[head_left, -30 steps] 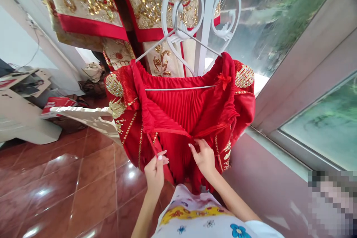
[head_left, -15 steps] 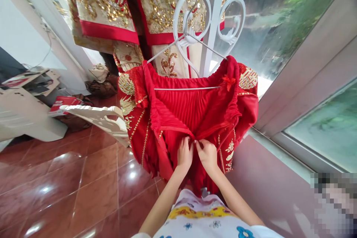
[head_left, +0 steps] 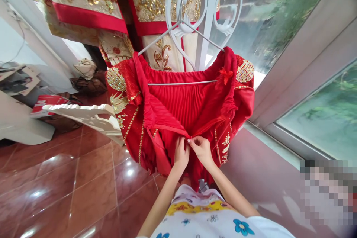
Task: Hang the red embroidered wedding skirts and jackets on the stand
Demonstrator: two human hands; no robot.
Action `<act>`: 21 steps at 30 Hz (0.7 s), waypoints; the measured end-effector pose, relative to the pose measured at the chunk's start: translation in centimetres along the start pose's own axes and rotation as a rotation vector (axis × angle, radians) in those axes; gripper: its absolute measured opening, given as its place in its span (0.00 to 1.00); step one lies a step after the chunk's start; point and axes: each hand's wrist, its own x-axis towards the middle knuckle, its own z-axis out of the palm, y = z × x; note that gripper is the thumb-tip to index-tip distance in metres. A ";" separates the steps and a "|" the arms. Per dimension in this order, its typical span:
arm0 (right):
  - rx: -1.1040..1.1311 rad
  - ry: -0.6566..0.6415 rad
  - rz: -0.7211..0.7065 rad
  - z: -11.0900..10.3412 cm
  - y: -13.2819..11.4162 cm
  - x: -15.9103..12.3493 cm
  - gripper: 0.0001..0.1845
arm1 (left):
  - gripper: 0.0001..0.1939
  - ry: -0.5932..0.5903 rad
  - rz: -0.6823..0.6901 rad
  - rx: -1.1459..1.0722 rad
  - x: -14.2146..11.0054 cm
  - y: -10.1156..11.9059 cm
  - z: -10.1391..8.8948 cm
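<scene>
A red pleated garment [head_left: 184, 108] with gold embroidery hangs on a white wire hanger [head_left: 181, 41] hooked to a white scrollwork stand [head_left: 208, 11]. My left hand [head_left: 180, 155] and my right hand [head_left: 201, 151] meet at the near edge of the waistband, side by side. Both pinch the red fabric where its two edges come together. Fingertips of both hands are curled onto the cloth.
Cream and gold embroidered garments with red trim [head_left: 92, 3] hang behind. A white ornate piece [head_left: 89, 117] lies on the red tiled floor [head_left: 55, 186] at left, beside boxes and papers [head_left: 47, 102]. A large window [head_left: 315, 119] and its pink sill run along the right.
My left hand let go of a loose red strip at lower left and moved right to join my right hand at the waistband's near edge. Since then both stay pinched there.
</scene>
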 end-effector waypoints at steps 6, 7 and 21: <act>0.511 -0.042 0.336 1.0 -0.9 -1.2 0.22 | 0.15 0.005 -0.020 -0.009 -0.3 -1.0 0.5; 0.530 -0.030 0.351 1.1 -1.3 -1.3 0.22 | 0.13 0.012 -0.019 -0.006 -0.2 -1.0 0.6; 0.733 0.019 0.198 -0.4 -15.4 0.9 0.08 | 0.11 0.085 0.040 0.126 0.2 -0.3 -1.1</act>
